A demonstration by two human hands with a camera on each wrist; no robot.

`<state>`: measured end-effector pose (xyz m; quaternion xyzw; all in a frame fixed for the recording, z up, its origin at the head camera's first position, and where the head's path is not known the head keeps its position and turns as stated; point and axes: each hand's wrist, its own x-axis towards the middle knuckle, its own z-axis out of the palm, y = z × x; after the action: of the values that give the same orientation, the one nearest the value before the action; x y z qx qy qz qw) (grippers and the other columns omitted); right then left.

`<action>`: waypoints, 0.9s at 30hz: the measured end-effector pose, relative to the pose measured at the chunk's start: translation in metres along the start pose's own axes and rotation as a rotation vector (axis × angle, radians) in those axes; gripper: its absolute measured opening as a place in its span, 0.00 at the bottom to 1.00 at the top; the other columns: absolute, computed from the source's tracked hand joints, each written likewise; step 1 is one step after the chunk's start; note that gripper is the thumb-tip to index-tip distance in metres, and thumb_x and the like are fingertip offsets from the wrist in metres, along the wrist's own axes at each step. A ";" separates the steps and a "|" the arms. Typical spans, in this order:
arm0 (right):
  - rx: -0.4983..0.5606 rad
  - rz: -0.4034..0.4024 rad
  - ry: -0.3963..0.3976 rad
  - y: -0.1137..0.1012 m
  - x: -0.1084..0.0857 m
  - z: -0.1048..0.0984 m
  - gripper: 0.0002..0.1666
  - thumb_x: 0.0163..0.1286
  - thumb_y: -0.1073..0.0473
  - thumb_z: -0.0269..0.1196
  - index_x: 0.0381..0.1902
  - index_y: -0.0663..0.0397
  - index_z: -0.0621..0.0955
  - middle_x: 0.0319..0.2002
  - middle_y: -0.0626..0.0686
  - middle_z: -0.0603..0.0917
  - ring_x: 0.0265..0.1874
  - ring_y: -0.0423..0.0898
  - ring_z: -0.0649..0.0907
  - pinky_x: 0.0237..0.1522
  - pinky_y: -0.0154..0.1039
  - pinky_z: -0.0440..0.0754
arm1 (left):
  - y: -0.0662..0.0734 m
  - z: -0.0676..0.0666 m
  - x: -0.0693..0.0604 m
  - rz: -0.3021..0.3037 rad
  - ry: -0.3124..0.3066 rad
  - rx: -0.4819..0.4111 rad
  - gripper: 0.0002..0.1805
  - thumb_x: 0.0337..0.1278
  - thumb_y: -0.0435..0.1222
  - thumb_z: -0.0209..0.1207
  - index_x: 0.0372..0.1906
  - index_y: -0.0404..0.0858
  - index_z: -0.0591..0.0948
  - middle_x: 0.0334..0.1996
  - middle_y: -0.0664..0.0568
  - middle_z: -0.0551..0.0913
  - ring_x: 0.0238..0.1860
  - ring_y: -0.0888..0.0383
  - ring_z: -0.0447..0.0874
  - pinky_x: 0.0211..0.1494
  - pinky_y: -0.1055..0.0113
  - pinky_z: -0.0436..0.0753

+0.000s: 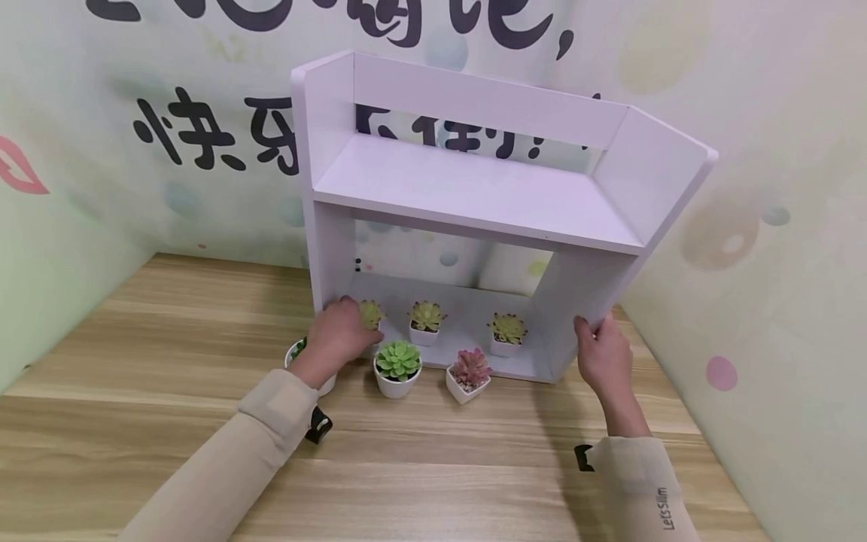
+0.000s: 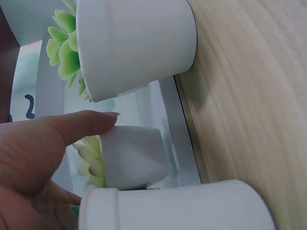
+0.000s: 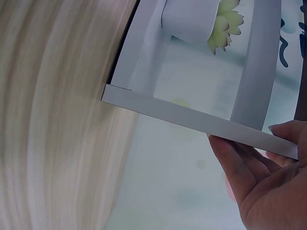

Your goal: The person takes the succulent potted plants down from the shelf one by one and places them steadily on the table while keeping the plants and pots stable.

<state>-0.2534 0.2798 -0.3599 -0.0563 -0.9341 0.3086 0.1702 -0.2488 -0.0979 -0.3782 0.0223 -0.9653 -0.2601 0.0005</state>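
Left hand (image 1: 341, 333) pinches one of three shelved succulents (image 1: 370, 313); right hand (image 1: 606, 357) grips the white shelf's (image 1: 477, 184) right edge. Three more pots (image 1: 396, 388) line its front edge.

A wood-grain table (image 1: 420, 482); behind it, a pale wall (image 1: 230, 214) — 2 rows of black lettering (image 1: 196, 138).

Left hand: the left hand (image 2: 36, 155) comes in from the left side, its thumb (image 2: 84, 124) stretched to the rim of the small white pot (image 2: 134, 157); the other fingers are partly hidden.
Succulent: a pale yellow-green plant (image 2: 91, 160) sits in this pot.
Upper pot: a round white pot (image 2: 136, 43) bears bright green leaves (image 2: 64, 45).
Lower pot: another white pot (image 2: 177, 208), cut by the frame, with a little dark green showing.
Shelf edge: a grey edge (image 2: 180, 129) runs beside the wooden table (image 2: 249, 110).
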 end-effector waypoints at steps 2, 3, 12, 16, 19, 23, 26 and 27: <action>0.002 0.000 -0.001 0.000 0.001 0.001 0.26 0.79 0.47 0.47 0.60 0.63 0.72 0.55 0.72 0.83 0.54 0.69 0.82 0.50 0.64 0.77 | -0.001 -0.001 0.000 0.009 0.023 -0.033 0.33 0.54 0.46 0.68 0.52 0.21 0.74 0.42 0.33 0.82 0.40 0.42 0.84 0.39 0.50 0.85; 0.003 0.000 -0.003 0.000 0.001 0.001 0.27 0.79 0.47 0.46 0.60 0.63 0.72 0.55 0.72 0.83 0.54 0.69 0.82 0.50 0.64 0.77 | -0.002 -0.001 0.000 0.014 0.034 -0.050 0.33 0.54 0.46 0.68 0.52 0.22 0.73 0.42 0.33 0.82 0.41 0.41 0.85 0.40 0.49 0.85; -0.005 0.002 0.003 0.000 0.001 0.003 0.26 0.79 0.47 0.47 0.58 0.63 0.72 0.54 0.72 0.83 0.53 0.70 0.82 0.49 0.64 0.77 | 0.003 -0.009 -0.008 0.031 0.090 -0.105 0.36 0.51 0.47 0.68 0.57 0.25 0.73 0.44 0.33 0.83 0.42 0.40 0.85 0.40 0.48 0.85; -0.002 0.005 0.007 0.000 0.001 0.004 0.26 0.79 0.47 0.47 0.58 0.63 0.72 0.53 0.72 0.83 0.53 0.69 0.83 0.49 0.64 0.78 | 0.005 -0.012 -0.014 0.066 0.123 -0.140 0.32 0.49 0.45 0.68 0.54 0.26 0.75 0.40 0.37 0.83 0.37 0.46 0.83 0.36 0.55 0.84; 0.001 0.000 0.008 0.000 0.001 0.005 0.25 0.79 0.47 0.47 0.57 0.63 0.72 0.53 0.72 0.83 0.52 0.69 0.83 0.49 0.63 0.78 | 0.006 -0.015 -0.020 0.097 0.142 -0.192 0.26 0.47 0.43 0.68 0.47 0.29 0.76 0.35 0.42 0.81 0.33 0.50 0.80 0.32 0.61 0.80; 0.004 0.005 0.006 -0.001 0.001 0.004 0.25 0.79 0.47 0.47 0.57 0.63 0.72 0.53 0.72 0.83 0.52 0.69 0.83 0.48 0.63 0.77 | 0.007 -0.019 -0.030 0.107 0.157 -0.256 0.23 0.45 0.41 0.68 0.44 0.31 0.76 0.34 0.45 0.80 0.31 0.53 0.78 0.31 0.65 0.78; 0.002 0.013 0.008 0.000 0.000 0.002 0.25 0.79 0.47 0.47 0.56 0.63 0.72 0.52 0.72 0.83 0.51 0.69 0.83 0.47 0.62 0.77 | 0.008 -0.021 -0.037 0.112 0.169 -0.276 0.26 0.45 0.42 0.68 0.47 0.30 0.77 0.36 0.45 0.81 0.34 0.52 0.80 0.35 0.62 0.82; 0.002 0.014 0.011 0.000 0.000 0.001 0.24 0.79 0.47 0.47 0.56 0.63 0.72 0.52 0.72 0.84 0.50 0.68 0.83 0.47 0.62 0.77 | 0.008 -0.022 -0.040 0.113 0.171 -0.280 0.27 0.46 0.42 0.68 0.49 0.30 0.77 0.38 0.44 0.82 0.36 0.51 0.81 0.37 0.61 0.83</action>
<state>-0.2540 0.2788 -0.3607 -0.0645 -0.9325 0.3102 0.1733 -0.2094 -0.0998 -0.3549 -0.0104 -0.9158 -0.3888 0.1004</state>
